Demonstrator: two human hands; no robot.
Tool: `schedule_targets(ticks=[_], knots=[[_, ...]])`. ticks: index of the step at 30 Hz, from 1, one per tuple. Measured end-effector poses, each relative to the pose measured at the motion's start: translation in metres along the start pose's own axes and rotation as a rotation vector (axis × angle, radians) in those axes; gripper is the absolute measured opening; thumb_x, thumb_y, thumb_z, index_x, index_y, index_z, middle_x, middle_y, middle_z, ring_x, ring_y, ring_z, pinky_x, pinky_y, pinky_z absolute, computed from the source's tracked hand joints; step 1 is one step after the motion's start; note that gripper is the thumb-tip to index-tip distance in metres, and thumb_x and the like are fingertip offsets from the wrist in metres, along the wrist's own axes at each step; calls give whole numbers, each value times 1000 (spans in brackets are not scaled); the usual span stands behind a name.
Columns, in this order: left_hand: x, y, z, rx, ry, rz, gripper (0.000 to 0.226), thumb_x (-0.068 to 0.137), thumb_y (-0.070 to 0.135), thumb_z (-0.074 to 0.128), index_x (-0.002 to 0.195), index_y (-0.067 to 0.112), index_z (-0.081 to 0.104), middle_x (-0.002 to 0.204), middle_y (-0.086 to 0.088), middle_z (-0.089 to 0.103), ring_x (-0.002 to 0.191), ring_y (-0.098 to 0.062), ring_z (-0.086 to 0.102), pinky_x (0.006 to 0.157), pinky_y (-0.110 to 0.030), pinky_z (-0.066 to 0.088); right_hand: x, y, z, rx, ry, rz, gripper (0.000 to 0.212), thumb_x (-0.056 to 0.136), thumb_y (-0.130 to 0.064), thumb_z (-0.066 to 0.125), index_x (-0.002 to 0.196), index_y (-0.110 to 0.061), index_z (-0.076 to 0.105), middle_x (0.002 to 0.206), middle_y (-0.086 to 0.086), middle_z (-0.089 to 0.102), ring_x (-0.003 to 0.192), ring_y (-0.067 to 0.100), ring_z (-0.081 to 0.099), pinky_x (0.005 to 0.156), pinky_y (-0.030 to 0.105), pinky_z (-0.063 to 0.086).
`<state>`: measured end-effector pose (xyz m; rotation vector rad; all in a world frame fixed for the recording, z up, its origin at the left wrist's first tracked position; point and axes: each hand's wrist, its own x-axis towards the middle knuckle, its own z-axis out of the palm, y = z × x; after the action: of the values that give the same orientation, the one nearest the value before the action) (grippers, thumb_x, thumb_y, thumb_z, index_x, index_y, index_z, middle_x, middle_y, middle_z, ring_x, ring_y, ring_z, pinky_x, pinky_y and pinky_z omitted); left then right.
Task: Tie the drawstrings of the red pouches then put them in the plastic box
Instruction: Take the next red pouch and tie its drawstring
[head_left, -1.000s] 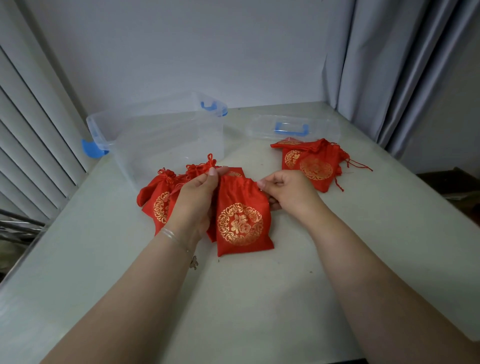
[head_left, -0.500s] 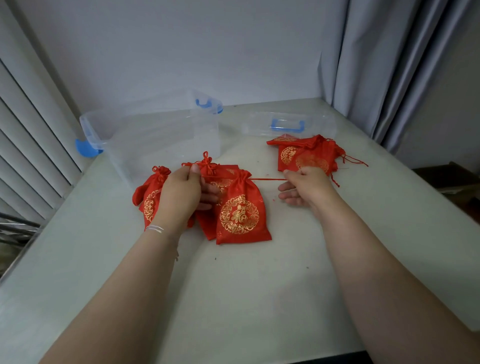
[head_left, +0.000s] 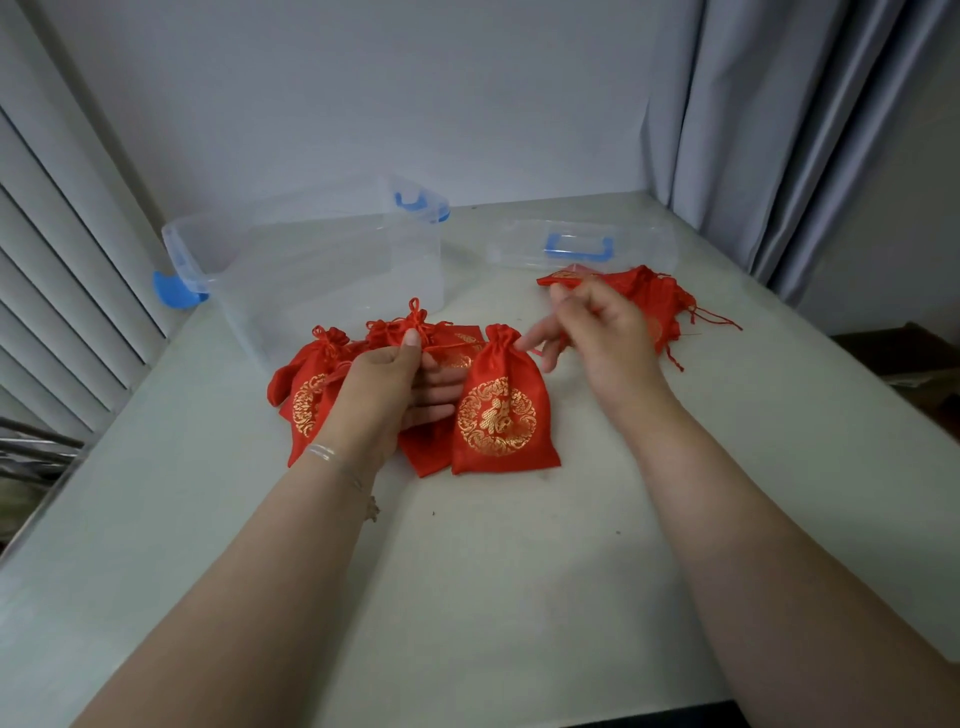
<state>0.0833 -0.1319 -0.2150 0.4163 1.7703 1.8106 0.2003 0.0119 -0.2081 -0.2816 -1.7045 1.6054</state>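
A red pouch with a gold emblem (head_left: 498, 410) lies flat on the white table (head_left: 519, 571), its neck cinched. My left hand (head_left: 395, 384) pinches a drawstring to the left of that neck, over a pile of tied red pouches (head_left: 311, 384). My right hand (head_left: 597, 343) hovers just right of the neck with its fingers curled around the other red string. Behind my right hand lies a second pile of red pouches (head_left: 660, 296) with loose strings. The clear plastic box (head_left: 311, 260) with blue latches stands open at the back left, nothing visible inside.
The box's clear lid (head_left: 582, 244) with a blue handle lies at the back right. Grey curtains (head_left: 805, 130) hang on the right and white slats (head_left: 62, 270) on the left. A bracelet is on my left wrist.
The pouch's neck went from open to cinched as both hands pulled the strings apart. My right hand then rose and moved back toward the neck.
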Motion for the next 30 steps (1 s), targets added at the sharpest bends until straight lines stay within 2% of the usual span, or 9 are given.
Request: schedule_targets(ticks=[3, 6, 9, 12, 15, 19, 24, 27, 30], knots=[[0, -1, -1, -37, 19, 127, 36, 101, 37, 37, 78, 12, 49, 82, -6, 74, 75, -19, 72, 56, -24, 56, -7, 3, 10, -344, -124, -43, 32, 97, -21, 50, 73, 0, 45, 58, -12, 68, 63, 30, 67, 65, 37, 51], [-1, -1, 4, 56, 37, 352, 37, 102, 34, 35, 75, 12, 50, 84, -4, 72, 79, -13, 69, 66, -21, 54, -6, 8, 13, -368, -109, 26, 34, 98, -26, 48, 73, -3, 44, 65, -12, 71, 60, 37, 62, 66, 36, 47], [-5, -1, 7, 188, 17, 546, 35, 101, 31, 34, 82, 12, 56, 85, -4, 64, 83, -2, 65, 78, -16, 49, -6, 11, 16, -274, -134, 133, 34, 99, -28, 44, 71, -10, 42, 80, 2, 75, 41, 21, 47, 58, 29, 44], [-8, -1, 5, 210, -167, 601, 33, 98, 34, 33, 82, 16, 56, 99, -14, 64, 101, -13, 66, 94, -29, 49, -8, 14, 21, -168, -177, 259, 31, 100, -31, 41, 81, -8, 46, 79, 9, 74, 37, 12, 40, 56, 27, 45], [-9, -1, 3, 275, -268, 598, 37, 99, 31, 33, 76, 7, 49, 89, -12, 71, 90, -18, 68, 86, -25, 51, -10, 15, 27, 18, -167, 436, 31, 99, -34, 42, 87, -7, 50, 75, 15, 70, 33, 9, 35, 53, 25, 46], [-4, -5, 2, 571, -88, 633, 31, 100, 22, 42, 79, 7, 58, 70, 5, 64, 64, 4, 58, 65, -8, 41, -8, 20, 26, 134, -143, 543, 35, 99, -40, 40, 81, -14, 56, 72, 5, 69, 41, 11, 47, 62, 30, 48], [4, -7, -1, 736, -49, 601, 5, 89, 17, 64, 87, 22, 62, 78, 14, 63, 71, 11, 55, 67, -4, 38, -5, 14, 24, 108, -81, 366, 26, 101, -30, 37, 84, -14, 48, 78, 5, 64, 55, 16, 60, 65, 32, 53], [6, -9, -2, 795, -120, 574, 23, 78, 14, 76, 94, 24, 63, 84, 11, 65, 78, 7, 59, 73, -3, 40, -6, 15, 22, -70, -85, 138, 21, 99, -24, 44, 86, -12, 54, 87, 1, 64, 76, 14, 62, 75, 37, 54], [6, -10, -1, 900, -94, 670, 20, 77, 18, 77, 93, 17, 65, 83, 7, 65, 77, -7, 59, 71, -8, 40, -10, 15, 22, -238, -122, -97, 11, 92, -26, 57, 82, -24, 59, 98, 2, 62, 88, 9, 55, 82, 39, 52]])
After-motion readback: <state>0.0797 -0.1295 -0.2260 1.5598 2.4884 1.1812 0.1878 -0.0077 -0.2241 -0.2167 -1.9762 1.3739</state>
